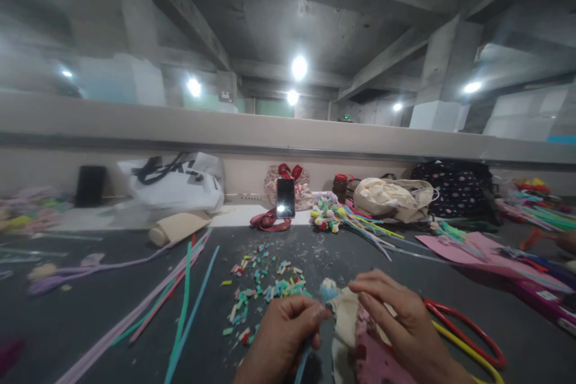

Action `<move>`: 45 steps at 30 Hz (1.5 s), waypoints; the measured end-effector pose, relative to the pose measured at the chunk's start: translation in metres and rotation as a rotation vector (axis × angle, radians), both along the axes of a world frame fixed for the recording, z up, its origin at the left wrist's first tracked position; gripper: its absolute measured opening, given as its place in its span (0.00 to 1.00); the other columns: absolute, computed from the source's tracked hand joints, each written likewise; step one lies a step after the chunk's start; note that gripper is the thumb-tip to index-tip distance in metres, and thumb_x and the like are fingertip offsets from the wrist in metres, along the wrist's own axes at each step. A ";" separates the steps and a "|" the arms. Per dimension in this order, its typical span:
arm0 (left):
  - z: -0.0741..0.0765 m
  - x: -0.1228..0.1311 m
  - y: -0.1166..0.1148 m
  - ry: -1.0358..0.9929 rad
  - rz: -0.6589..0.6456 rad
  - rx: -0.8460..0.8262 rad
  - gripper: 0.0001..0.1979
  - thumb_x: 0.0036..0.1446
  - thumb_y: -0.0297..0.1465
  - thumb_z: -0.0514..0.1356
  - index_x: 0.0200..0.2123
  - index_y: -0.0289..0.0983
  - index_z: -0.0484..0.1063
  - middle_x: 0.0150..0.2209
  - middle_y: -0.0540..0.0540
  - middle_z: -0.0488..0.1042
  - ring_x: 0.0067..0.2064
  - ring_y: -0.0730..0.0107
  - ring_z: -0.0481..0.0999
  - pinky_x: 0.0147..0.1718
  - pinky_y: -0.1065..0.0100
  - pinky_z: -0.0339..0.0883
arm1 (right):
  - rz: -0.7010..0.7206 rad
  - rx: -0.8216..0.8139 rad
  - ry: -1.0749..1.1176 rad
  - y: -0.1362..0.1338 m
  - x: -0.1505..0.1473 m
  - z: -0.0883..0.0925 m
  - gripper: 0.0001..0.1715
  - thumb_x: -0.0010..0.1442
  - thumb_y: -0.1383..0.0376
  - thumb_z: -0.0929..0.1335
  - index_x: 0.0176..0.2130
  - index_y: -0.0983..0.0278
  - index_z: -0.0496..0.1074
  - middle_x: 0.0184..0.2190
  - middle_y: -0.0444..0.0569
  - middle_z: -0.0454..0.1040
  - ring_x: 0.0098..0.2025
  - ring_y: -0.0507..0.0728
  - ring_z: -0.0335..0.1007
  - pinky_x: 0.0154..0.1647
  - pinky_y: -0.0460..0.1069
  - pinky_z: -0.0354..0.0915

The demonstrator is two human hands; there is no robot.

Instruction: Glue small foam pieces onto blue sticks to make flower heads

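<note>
Head view: 1 blue stem (303, 365) is pinched by the left hand (288, 331); the right hand (402, 317), seemingly unclenched, is held near a tuft (329, 290).

The dark counter (198, 348) carries a scatter of small colored snippets (282, 289) near its middle, long lilac, green and blue strips (185, 294) to the left, a beige roll (180, 229) near their far ends, a many-colored bundle of stems (330, 214) farther back, and a pink sheet (483, 255) on the right.
</note>
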State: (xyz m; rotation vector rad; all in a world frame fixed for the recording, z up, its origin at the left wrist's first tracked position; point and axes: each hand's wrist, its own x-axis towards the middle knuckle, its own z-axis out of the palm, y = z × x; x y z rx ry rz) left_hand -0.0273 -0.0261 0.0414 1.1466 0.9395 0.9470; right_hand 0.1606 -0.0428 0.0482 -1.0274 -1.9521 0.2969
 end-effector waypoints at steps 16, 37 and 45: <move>-0.007 -0.010 0.011 -0.262 -0.139 -0.215 0.15 0.37 0.40 0.63 0.24 0.32 0.69 0.13 0.53 0.67 0.09 0.86 0.53 0.07 0.80 0.40 | -0.012 -0.105 -0.089 -0.015 -0.007 -0.002 0.04 0.55 0.65 0.62 0.29 0.63 0.65 0.26 0.44 0.67 0.27 0.51 0.65 0.27 0.43 0.61; -0.005 -0.013 0.009 -0.420 -0.075 -0.307 0.09 0.42 0.34 0.61 0.23 0.33 0.68 0.13 0.54 0.63 0.11 0.87 0.54 0.10 0.83 0.43 | 0.011 -0.322 -0.075 -0.007 -0.021 -0.012 0.04 0.51 0.67 0.63 0.25 0.64 0.64 0.22 0.42 0.64 0.25 0.50 0.60 0.26 0.43 0.56; 0.006 -0.013 -0.006 -0.544 -0.090 -0.175 0.10 0.45 0.33 0.59 0.19 0.32 0.66 0.12 0.54 0.61 0.12 0.87 0.53 0.12 0.82 0.45 | 0.396 -0.594 0.213 0.000 -0.066 -0.003 0.15 0.47 0.66 0.67 0.39 0.60 0.70 0.28 0.40 0.70 0.26 0.49 0.65 0.30 0.43 0.62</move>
